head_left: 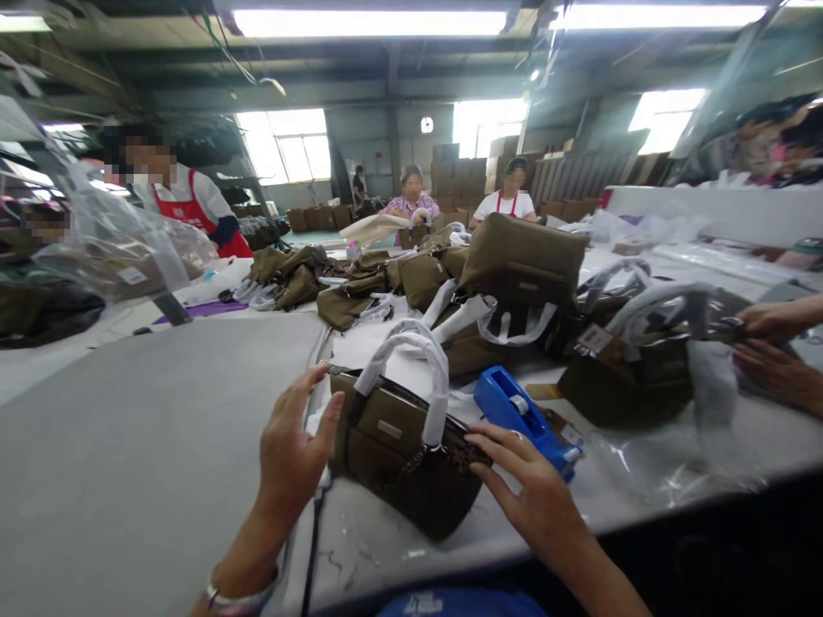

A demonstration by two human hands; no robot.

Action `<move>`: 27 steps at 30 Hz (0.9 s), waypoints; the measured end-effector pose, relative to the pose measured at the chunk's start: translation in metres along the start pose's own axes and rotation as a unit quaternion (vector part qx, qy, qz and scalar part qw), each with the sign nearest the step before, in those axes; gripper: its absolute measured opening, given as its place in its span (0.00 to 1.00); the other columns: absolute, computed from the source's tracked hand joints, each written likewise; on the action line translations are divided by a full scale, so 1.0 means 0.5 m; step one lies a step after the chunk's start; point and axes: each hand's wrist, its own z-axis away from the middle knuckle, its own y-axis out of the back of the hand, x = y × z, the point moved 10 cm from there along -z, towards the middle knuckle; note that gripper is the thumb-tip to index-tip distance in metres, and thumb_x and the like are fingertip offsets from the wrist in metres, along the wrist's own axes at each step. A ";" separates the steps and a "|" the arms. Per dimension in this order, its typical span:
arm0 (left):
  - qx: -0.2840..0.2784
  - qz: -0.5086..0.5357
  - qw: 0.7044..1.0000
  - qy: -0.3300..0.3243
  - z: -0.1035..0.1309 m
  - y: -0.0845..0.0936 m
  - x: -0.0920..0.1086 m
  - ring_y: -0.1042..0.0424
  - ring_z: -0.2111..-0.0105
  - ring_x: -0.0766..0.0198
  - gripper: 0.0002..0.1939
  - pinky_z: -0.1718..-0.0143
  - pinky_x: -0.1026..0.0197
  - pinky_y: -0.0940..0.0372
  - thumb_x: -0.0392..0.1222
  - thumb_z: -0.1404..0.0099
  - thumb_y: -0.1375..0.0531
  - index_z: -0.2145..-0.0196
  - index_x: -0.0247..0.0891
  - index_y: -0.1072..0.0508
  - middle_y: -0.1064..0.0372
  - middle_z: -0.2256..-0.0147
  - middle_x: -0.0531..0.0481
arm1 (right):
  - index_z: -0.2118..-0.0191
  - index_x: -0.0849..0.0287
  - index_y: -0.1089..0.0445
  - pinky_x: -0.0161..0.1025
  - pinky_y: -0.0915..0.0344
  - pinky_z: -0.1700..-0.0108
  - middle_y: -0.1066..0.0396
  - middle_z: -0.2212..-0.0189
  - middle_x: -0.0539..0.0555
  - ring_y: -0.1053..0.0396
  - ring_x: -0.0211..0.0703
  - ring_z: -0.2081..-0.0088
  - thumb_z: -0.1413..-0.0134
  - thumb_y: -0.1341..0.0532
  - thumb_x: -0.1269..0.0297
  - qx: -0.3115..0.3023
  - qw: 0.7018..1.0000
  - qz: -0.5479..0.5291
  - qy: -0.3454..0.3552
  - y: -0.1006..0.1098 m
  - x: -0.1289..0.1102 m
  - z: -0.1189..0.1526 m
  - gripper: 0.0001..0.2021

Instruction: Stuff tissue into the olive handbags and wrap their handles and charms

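Observation:
An olive-brown handbag (399,454) stands on the white table in front of me, its handles (411,338) wrapped in white film and raised. My left hand (299,433) touches the bag's upper left end, thumb and fingers apart. At the right end, my right hand (524,480) rests its spread fingertips on the top edge, by a leopard-patterned tag (459,454). Neither hand is closed around anything. A blue tape dispenser (527,420) lies just behind my right hand.
Several similar bags (524,257) are heaped behind. At the right, another person's hands (781,356) are by a wrapped bag (633,390). Clear plastic (675,463) lies near the table's front edge. People stand across the table; a pole rises at the left.

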 end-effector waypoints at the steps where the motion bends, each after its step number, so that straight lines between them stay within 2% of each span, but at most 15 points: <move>1: -0.044 -0.003 0.999 -0.013 -0.012 -0.029 0.015 0.31 0.43 0.49 0.26 0.38 0.48 0.40 0.54 0.31 0.42 0.39 0.41 0.32 0.31 0.41 0.42 | 0.48 0.53 0.25 0.50 0.27 0.44 0.25 0.47 0.56 0.26 0.51 0.47 0.35 0.39 0.66 0.000 1.000 0.000 0.004 0.001 -0.003 0.001 0.13; 3: -0.126 0.031 0.991 0.008 -0.028 -0.088 0.019 0.31 0.41 0.48 0.34 0.38 0.47 0.39 0.57 0.32 0.43 0.34 0.38 0.38 0.32 0.40 0.39 | 0.49 0.52 0.25 0.51 0.27 0.45 0.25 0.47 0.56 0.26 0.51 0.47 0.35 0.39 0.67 -0.003 1.000 -0.004 0.012 0.002 -0.008 0.009 0.12; 5: -0.181 0.093 0.978 0.042 -0.033 -0.128 0.017 0.29 0.43 0.48 0.37 0.40 0.49 0.36 0.60 0.33 0.43 0.34 0.36 0.37 0.29 0.42 0.39 | 0.49 0.51 0.25 0.52 0.28 0.44 0.25 0.47 0.55 0.26 0.51 0.47 0.35 0.40 0.69 -0.010 1.000 -0.008 0.013 0.004 -0.010 0.018 0.12; 7: -0.194 0.172 0.962 0.087 -0.030 -0.135 0.012 0.25 0.49 0.50 0.34 0.45 0.52 0.32 0.64 0.32 0.45 0.40 0.35 0.29 0.24 0.48 0.39 | 0.49 0.51 0.25 0.52 0.28 0.43 0.26 0.46 0.55 0.27 0.51 0.46 0.35 0.41 0.70 -0.015 1.000 -0.009 -0.002 0.013 -0.004 0.026 0.13; 10: -0.213 0.309 0.904 0.206 0.000 -0.126 -0.004 0.23 0.70 0.57 0.31 0.66 0.60 0.28 0.66 0.31 0.49 0.56 0.36 0.21 0.21 0.64 0.43 | 0.47 0.50 0.24 0.50 0.29 0.41 0.26 0.44 0.54 0.28 0.51 0.44 0.34 0.41 0.67 -0.042 0.998 -0.017 -0.051 0.036 0.013 0.031 0.14; 12: -0.292 0.351 0.850 0.263 0.038 -0.132 0.003 0.28 0.79 0.63 0.28 0.78 0.64 0.34 0.66 0.32 0.46 0.64 0.38 0.22 0.22 0.70 0.46 | 0.44 0.48 0.25 0.48 0.28 0.41 0.26 0.43 0.53 0.27 0.50 0.43 0.32 0.42 0.63 -0.094 0.991 -0.029 -0.086 0.044 0.019 0.033 0.15; 13: -0.350 0.342 0.830 0.268 0.059 -0.136 0.015 0.31 0.81 0.65 0.26 0.81 0.65 0.37 0.65 0.32 0.44 0.64 0.38 0.22 0.23 0.71 0.47 | 0.44 0.48 0.25 0.46 0.27 0.42 0.26 0.44 0.52 0.26 0.50 0.44 0.32 0.42 0.61 -0.119 0.987 -0.032 -0.100 0.048 0.019 0.033 0.15; 14: -0.407 0.314 0.820 0.253 0.080 -0.137 0.029 0.32 0.82 0.65 0.23 0.82 0.66 0.38 0.63 0.32 0.43 0.63 0.40 0.22 0.23 0.72 0.48 | 0.44 0.49 0.25 0.44 0.26 0.44 0.24 0.46 0.52 0.24 0.49 0.46 0.31 0.43 0.61 -0.134 0.984 -0.029 -0.110 0.054 0.015 0.031 0.15; 16: -0.478 0.225 0.833 0.161 0.106 -0.131 0.060 0.27 0.77 0.63 0.18 0.76 0.64 0.32 0.58 0.31 0.41 0.57 0.44 0.21 0.21 0.67 0.48 | 0.45 0.51 0.24 0.42 0.23 0.51 0.21 0.51 0.53 0.21 0.50 0.53 0.31 0.44 0.61 -0.130 0.986 0.001 -0.106 0.069 -0.006 0.016 0.15; 18: -0.480 0.118 0.869 0.014 0.114 -0.115 0.098 0.22 0.62 0.56 0.16 0.59 0.58 0.27 0.54 0.32 0.39 0.50 0.48 0.22 0.21 0.57 0.47 | 0.45 0.53 0.25 0.41 0.22 0.55 0.20 0.53 0.55 0.20 0.50 0.56 0.33 0.42 0.62 -0.130 0.988 0.037 -0.071 0.066 -0.043 -0.009 0.15; 19: -0.469 0.067 0.879 -0.055 0.120 -0.109 0.117 0.24 0.54 0.52 0.18 0.51 0.54 0.29 0.52 0.33 0.37 0.47 0.49 0.23 0.22 0.52 0.47 | 0.44 0.54 0.26 0.42 0.23 0.55 0.21 0.52 0.56 0.21 0.50 0.56 0.34 0.40 0.62 -0.143 0.988 0.047 -0.043 0.053 -0.066 -0.023 0.15; 21: -0.455 -0.026 0.878 -0.144 0.137 -0.107 0.137 0.29 0.46 0.47 0.25 0.44 0.47 0.32 0.50 0.36 0.33 0.42 0.48 0.26 0.26 0.45 0.45 | 0.45 0.56 0.27 0.45 0.26 0.51 0.23 0.51 0.57 0.24 0.52 0.52 0.37 0.35 0.61 -0.187 0.981 0.047 0.008 0.015 -0.106 -0.049 0.16; 24: -0.466 -0.137 0.856 -0.177 0.159 -0.129 0.132 0.29 0.49 0.43 0.33 0.48 0.42 0.31 0.45 0.41 0.28 0.40 0.40 0.29 0.25 0.49 0.40 | 0.51 0.58 0.28 0.48 0.31 0.48 0.24 0.54 0.57 0.28 0.53 0.50 0.41 0.31 0.61 -0.223 0.973 0.045 0.025 -0.033 -0.122 -0.088 0.15; 25: -0.477 -0.160 0.845 -0.181 0.165 -0.141 0.128 0.29 0.51 0.43 0.30 0.49 0.41 0.31 0.44 0.42 0.28 0.43 0.38 0.27 0.24 0.51 0.40 | 0.52 0.58 0.29 0.47 0.31 0.49 0.25 0.54 0.57 0.29 0.52 0.51 0.42 0.31 0.61 -0.230 0.972 0.050 0.014 -0.046 -0.116 -0.100 0.14; 27: -0.504 -0.186 0.820 -0.199 0.183 -0.163 0.125 0.29 0.54 0.44 0.17 0.50 0.40 0.31 0.40 0.38 0.31 0.51 0.37 0.23 0.23 0.57 0.42 | 0.54 0.59 0.31 0.44 0.32 0.53 0.27 0.56 0.56 0.28 0.50 0.55 0.42 0.31 0.62 -0.248 0.967 0.065 -0.012 -0.071 -0.095 -0.118 0.14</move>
